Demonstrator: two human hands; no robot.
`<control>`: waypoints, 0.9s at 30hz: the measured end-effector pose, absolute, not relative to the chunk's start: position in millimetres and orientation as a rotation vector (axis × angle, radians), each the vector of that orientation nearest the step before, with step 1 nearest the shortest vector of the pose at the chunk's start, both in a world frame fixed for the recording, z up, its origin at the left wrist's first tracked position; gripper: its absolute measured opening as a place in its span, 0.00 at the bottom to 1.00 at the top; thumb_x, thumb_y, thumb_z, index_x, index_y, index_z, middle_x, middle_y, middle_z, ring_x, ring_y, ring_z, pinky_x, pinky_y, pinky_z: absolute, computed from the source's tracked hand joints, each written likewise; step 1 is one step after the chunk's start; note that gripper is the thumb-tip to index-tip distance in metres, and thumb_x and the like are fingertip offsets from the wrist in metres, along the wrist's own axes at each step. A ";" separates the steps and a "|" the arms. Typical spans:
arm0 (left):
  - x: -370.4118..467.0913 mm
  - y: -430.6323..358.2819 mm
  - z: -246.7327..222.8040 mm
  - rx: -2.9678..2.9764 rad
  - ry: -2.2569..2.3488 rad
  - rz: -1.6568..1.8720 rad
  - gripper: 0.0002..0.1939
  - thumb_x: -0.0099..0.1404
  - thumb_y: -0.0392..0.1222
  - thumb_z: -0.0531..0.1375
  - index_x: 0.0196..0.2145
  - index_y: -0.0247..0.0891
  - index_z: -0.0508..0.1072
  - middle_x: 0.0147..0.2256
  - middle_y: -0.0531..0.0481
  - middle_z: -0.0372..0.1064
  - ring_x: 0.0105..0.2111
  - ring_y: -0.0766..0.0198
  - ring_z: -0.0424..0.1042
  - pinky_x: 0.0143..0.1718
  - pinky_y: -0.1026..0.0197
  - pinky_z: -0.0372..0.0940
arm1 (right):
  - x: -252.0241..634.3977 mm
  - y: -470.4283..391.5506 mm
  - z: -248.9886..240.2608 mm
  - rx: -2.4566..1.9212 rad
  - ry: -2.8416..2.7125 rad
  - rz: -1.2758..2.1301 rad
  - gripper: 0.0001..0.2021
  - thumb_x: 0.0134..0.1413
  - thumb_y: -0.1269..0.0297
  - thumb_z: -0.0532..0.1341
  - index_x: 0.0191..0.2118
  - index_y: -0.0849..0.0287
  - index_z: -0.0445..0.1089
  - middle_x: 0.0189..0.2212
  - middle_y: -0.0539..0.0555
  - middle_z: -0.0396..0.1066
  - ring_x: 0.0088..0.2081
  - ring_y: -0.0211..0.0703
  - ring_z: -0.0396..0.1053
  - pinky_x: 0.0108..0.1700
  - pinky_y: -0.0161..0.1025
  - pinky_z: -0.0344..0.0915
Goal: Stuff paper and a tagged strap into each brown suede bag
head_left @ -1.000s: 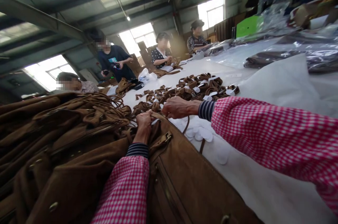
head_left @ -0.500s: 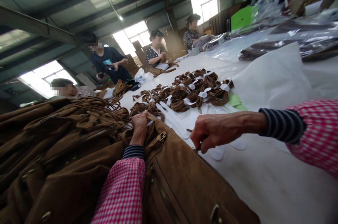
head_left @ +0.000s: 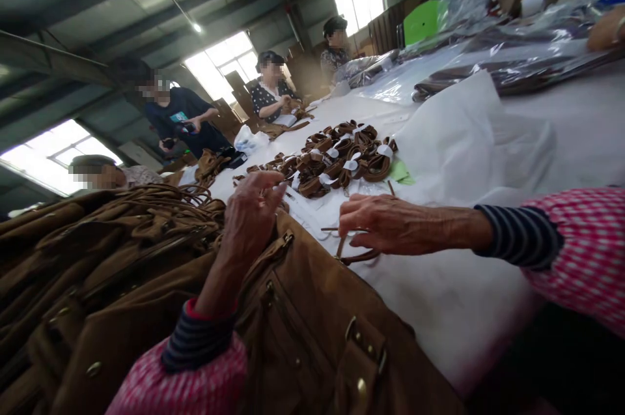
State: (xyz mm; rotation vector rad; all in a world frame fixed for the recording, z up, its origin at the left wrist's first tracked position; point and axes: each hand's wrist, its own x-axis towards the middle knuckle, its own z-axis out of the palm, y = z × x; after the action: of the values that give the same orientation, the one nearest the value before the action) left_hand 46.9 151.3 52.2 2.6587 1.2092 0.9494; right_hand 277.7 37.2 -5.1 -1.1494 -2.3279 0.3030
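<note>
A brown bag [head_left: 322,311] with buckles and a zipped pocket lies tilted at the bottom centre. My right hand [head_left: 366,223] is closed around a thin brown cord at the bag's upper right edge; the cord's ends and a loop stick out. My left hand [head_left: 256,206] is raised over the bag's top corner, fingers apart and slightly bent, with nothing visible in it. Beyond both hands lies a pile of coiled brown straps [head_left: 342,154] with white paper bands.
Stacked brown bags [head_left: 122,271] fill the left. White sheeting [head_left: 454,135] rises behind my right arm, with plastic-wrapped items [head_left: 508,79] beyond it. Several people are around the table's far side. Another hand [head_left: 605,29] shows at the right edge.
My left hand has let go of the bag's corner and lifted. My right hand has moved slightly left and up, and more of the cord shows. Another hand has appeared at right.
</note>
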 end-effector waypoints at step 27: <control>21.4 -63.6 15.6 3.418 0.229 0.319 0.19 0.68 0.59 0.61 0.48 0.44 0.73 0.42 0.50 0.72 0.50 0.52 0.67 0.68 0.35 0.40 | 231.7 -40.9 -1.2 -0.993 -1.903 1.169 0.05 0.47 0.67 0.66 0.32 0.62 0.72 0.25 0.46 0.64 0.27 0.35 0.60 0.29 0.33 0.54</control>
State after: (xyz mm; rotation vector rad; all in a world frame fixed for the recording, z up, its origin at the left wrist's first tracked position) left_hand 21.4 -63.6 15.6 3.4177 0.2291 0.3194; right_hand 231.7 -40.9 -1.2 -0.9931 -1.9034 1.1687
